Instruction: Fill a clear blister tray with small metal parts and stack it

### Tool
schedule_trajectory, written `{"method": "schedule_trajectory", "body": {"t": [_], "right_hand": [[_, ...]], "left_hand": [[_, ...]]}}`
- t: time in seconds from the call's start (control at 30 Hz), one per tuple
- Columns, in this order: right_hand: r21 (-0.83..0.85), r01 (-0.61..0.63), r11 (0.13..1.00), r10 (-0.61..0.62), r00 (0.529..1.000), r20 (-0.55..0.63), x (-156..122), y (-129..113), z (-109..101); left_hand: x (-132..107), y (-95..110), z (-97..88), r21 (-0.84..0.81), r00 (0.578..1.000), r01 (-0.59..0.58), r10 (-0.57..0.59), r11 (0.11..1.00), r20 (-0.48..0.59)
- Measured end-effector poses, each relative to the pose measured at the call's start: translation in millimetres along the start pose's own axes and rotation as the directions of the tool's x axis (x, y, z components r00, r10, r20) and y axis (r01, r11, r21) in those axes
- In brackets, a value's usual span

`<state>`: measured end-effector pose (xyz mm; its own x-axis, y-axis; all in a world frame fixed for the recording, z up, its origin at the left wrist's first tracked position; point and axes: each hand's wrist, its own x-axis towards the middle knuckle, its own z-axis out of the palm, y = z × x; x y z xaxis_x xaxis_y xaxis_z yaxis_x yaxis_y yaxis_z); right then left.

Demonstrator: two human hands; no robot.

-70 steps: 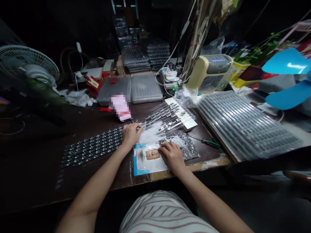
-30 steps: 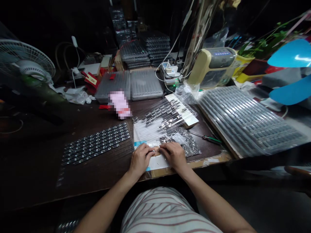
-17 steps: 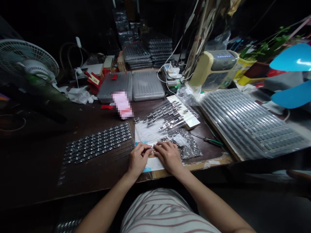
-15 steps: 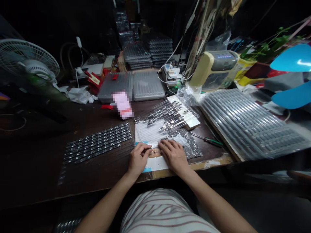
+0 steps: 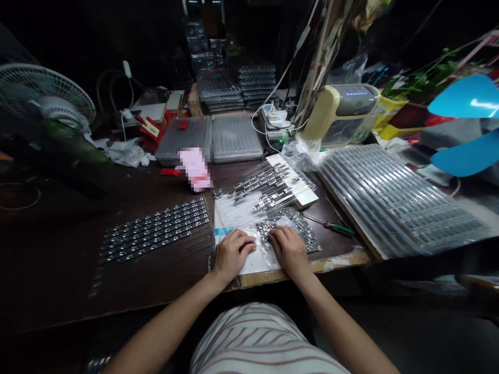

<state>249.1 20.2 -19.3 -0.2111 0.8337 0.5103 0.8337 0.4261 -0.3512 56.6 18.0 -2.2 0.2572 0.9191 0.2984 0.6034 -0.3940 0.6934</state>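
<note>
My left hand (image 5: 233,253) is closed, thumb and fingers pinched together over the white sheet (image 5: 249,266) at the table's front edge. What lies between the fingertips is too small to tell. My right hand (image 5: 290,250) rests at the left side of a clear bag of small metal parts (image 5: 304,231), its fingers bent down among the parts; anything it pinches is hidden. Just beyond the hands lie clear thin tubes or rods with dark metal pieces (image 5: 257,182) on them. Rows of dark strips with shiny round parts (image 5: 156,228) lie to the left.
A green-handled screwdriver (image 5: 339,227) lies right of the bag. Farther right is a large stack of clear plastic trays (image 5: 401,197). Closed clear trays (image 5: 237,139), a power strip with cables (image 5: 276,122) and a yellowish machine (image 5: 339,114) stand behind. A fan (image 5: 47,98) is at left.
My right hand has moved right, from a small wooden-coloured piece to the bag of metal parts. My left hand has shifted slightly right and now mostly covers that piece.
</note>
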Motion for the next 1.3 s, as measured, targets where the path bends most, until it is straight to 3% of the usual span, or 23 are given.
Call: {"method": "schedule_trajectory", "body": {"t": [0.23, 0.67, 0.8, 1.0, 1.13, 1.3], "right_hand": [[0.085, -0.042, 0.995, 0.044, 0.999, -0.023, -2, 2, -1], [0.152, 0.014, 0.988, -0.009, 0.999, -0.035, -1, -4, 1], [0.178, 0.006, 0.984, -0.013, 0.999, 0.036, 5, -27, 7], [0.182, 0.039, 0.982, -0.054, 0.996, 0.077, 12, -49, 19], [0.200, 0.044, 0.979, -0.063, 0.994, 0.087, 11, -48, 24], [0.211, 0.044, 0.976, -0.068, 0.992, 0.110, 8, -45, 26]], "left_hand": [[-3, -4, 5.5, 0.055, 0.999, -0.023, 0.021, 0.998, 0.046], [0, -2, 3.5, -0.017, 0.999, -0.017, 0.018, 1.000, 0.036], [6, -17, -19.8, 0.029, 0.992, 0.041, -0.038, 0.999, -0.122], [4, -64, -74.9, 0.406, 0.935, 0.273, -0.142, 0.872, -0.324], [-13, -79, -92.1, 0.477, 0.917, 0.328, -0.155, 0.815, -0.366], [-20, -80, -101.5, 0.497, 0.922, 0.311, -0.131, 0.810, -0.364]]}}
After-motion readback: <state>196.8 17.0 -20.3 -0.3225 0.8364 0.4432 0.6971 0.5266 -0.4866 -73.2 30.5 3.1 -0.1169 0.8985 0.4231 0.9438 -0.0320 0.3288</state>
